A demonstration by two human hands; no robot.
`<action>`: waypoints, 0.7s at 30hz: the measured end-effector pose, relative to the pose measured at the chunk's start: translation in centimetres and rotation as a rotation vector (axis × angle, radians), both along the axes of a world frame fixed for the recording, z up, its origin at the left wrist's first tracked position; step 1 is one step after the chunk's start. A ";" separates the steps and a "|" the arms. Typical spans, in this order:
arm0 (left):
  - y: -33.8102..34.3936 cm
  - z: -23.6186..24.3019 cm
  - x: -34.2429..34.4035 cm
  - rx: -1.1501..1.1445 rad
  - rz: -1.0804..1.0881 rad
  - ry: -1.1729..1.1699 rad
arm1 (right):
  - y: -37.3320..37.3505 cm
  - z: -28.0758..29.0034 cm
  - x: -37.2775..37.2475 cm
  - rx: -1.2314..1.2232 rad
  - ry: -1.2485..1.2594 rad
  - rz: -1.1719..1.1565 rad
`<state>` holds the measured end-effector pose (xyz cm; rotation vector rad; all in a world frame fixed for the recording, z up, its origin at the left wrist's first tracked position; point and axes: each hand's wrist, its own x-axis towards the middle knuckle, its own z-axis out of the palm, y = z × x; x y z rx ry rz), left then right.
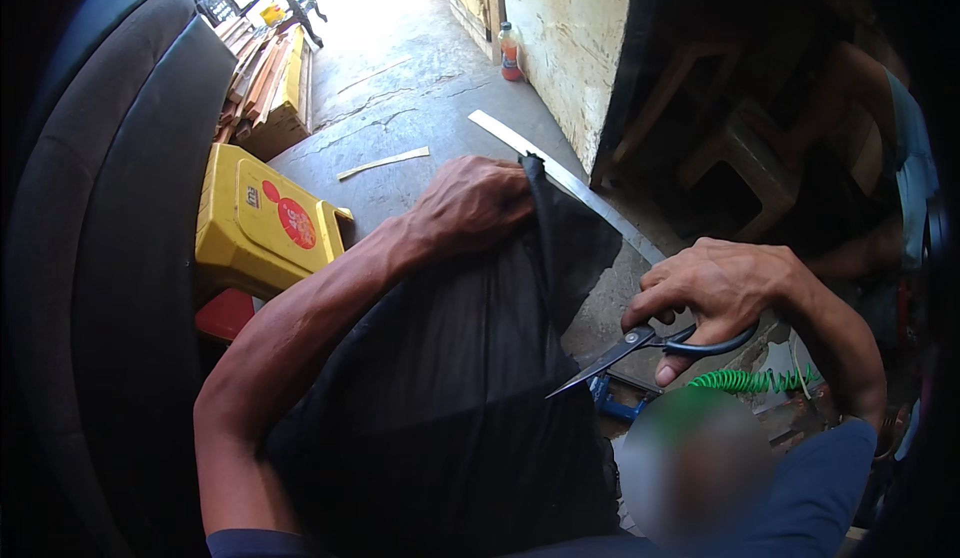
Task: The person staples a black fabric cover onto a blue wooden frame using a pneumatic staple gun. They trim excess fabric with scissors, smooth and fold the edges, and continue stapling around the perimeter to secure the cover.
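My left hand (478,200) is closed on the upper edge of a thin black cloth (450,358), pulling it up in folds. The cloth hangs from that grip over my lap, and a ragged flap of it falls to the right. In my right hand (722,283) is a pair of dark-handled scissors (606,362), with fingers and thumb at the handle loops. Their blades look closed or nearly so and point down-left, the tip over or against the cloth's right part. Behind the cloth, a long pale flat strip (510,136) runs slantwise toward my right hand.
A yellow plastic stool (225,220) lies tipped at left, beside a dark padded panel (140,158). Wood strips (268,78) are piled beyond. At right are a blue tool (615,398), a green coiled hose (750,381) and a shadowed stool (755,163). A bottle (510,56) stands by the wall.
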<state>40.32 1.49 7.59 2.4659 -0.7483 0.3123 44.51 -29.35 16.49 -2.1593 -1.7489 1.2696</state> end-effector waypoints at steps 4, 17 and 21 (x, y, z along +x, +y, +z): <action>-0.2 -0.4 0.4 0.071 0.010 -0.034 | 1.4 -0.9 -1.4 0.093 -0.039 0.054; -0.7 1.8 -0.4 0.209 0.059 0.159 | 4.8 -1.3 -3.4 0.095 -0.072 0.091; -1.3 2.7 -0.5 0.202 0.035 0.147 | 6.1 -1.8 -5.0 0.151 -0.043 0.084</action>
